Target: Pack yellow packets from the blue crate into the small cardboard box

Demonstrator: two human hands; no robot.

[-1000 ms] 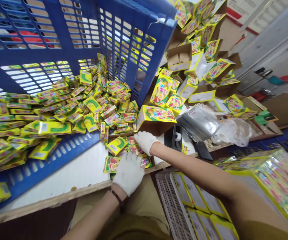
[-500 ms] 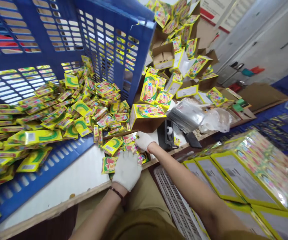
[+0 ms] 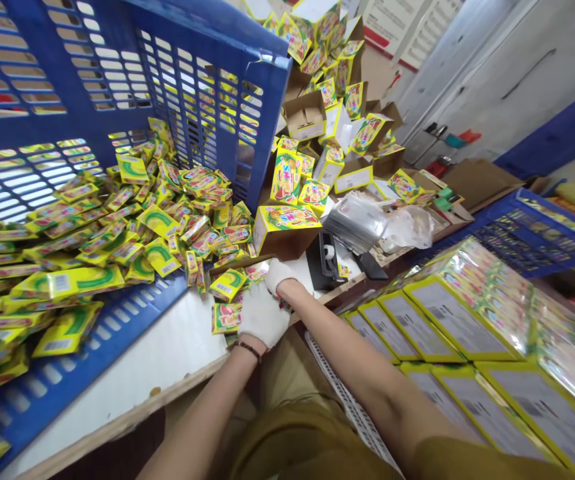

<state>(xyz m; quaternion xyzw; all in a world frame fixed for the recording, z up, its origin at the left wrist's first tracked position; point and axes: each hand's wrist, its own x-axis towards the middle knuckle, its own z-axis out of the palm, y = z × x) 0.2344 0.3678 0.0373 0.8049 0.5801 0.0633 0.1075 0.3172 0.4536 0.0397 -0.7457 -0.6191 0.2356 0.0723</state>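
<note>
Both of my hands wear white gloves and meet over an open cardboard box (image 3: 227,264) at the table's front edge. My left hand (image 3: 262,313) lies palm-down on the small yellow-green packets (image 3: 226,316) packed in it. My right hand (image 3: 278,275) presses on packets at the box's far right corner. Whether either hand grips a packet is hidden by the gloves. A heap of the same packets (image 3: 117,227) spills from a tipped blue plastic crate (image 3: 117,73) just left of the box.
Printed yellow cartons (image 3: 287,223), some open, pile up behind the box. A black tape dispenser (image 3: 324,260) and a clear plastic bag (image 3: 382,227) lie to the right. Shrink-wrapped carton packs (image 3: 472,313) stack at lower right. Another blue crate (image 3: 532,233) stands further right.
My hands have drawn closer together over the box, the left sliding up toward the right. The camera has swung, showing more of the wrapped packs at right.
</note>
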